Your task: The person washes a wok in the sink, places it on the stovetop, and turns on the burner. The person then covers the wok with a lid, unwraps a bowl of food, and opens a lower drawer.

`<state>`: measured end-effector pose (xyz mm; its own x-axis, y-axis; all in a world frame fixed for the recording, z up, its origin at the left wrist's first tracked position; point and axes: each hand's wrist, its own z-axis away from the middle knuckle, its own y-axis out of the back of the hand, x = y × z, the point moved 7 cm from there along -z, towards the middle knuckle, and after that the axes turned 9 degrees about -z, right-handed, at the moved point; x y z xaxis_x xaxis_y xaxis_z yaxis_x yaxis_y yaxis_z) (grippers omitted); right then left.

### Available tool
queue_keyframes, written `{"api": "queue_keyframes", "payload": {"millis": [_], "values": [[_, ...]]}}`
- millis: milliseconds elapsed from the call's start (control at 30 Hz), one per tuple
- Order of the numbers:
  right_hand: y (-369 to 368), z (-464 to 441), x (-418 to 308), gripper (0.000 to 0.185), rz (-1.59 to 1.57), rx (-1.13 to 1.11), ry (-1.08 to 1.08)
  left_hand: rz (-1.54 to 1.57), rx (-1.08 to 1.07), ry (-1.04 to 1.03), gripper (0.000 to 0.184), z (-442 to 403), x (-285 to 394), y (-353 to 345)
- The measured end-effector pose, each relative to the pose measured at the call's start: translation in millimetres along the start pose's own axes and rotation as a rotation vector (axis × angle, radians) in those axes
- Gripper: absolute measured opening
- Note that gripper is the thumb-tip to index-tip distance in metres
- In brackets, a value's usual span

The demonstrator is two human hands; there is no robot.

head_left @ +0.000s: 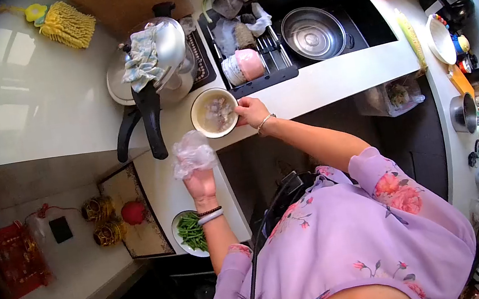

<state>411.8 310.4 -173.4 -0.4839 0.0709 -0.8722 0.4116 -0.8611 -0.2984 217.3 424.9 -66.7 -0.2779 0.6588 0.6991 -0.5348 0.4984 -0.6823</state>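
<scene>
My right hand [253, 111] pinches the rim of a white bowl [194, 118] from the right side. Inside the bowl, pale pinkish pieces [219, 113], apparently meat, lie in cloudy liquid. The bowl is at the counter's edge, just below the dish rack. To its lower left, my left hand [200, 185] is raised palm up with a crumpled translucent plastic bag [193, 154] in its grasp; the bag covers the fingers. Below that wrist, a white plate of cut green beans [190, 232] stands on the counter, partly behind my forearm.
A pressure cooker [175, 85] with long black handles stands left of the bowl. Behind are a dish rack with a pink bowl [249, 64] and a black sink [371, 18] holding a metal basin [314, 33]. Corn [411, 39] lies at the sink's right.
</scene>
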Motion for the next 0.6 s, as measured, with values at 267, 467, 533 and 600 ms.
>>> {"api": "queue_keyframes", "payload": {"millis": [267,467,533,600], "values": [[22,57,-96,0.028,0.549,0.004,0.407,-0.239,-0.189,0.127,0.049,-12,-33,-89],[62,120,-104,0.032,-0.184,-0.277,-0.225,-0.47,-0.508,0.254,0.056,-22,-100,-143],[97,113,-105,0.022,-0.133,-0.154,-0.034,-0.545,-0.608,0.321,0.057,-19,-119,-173],[124,118,-118,0.02,-0.086,-0.056,0.078,-0.561,-0.681,0.376,0.057,-17,-137,-191]]}}
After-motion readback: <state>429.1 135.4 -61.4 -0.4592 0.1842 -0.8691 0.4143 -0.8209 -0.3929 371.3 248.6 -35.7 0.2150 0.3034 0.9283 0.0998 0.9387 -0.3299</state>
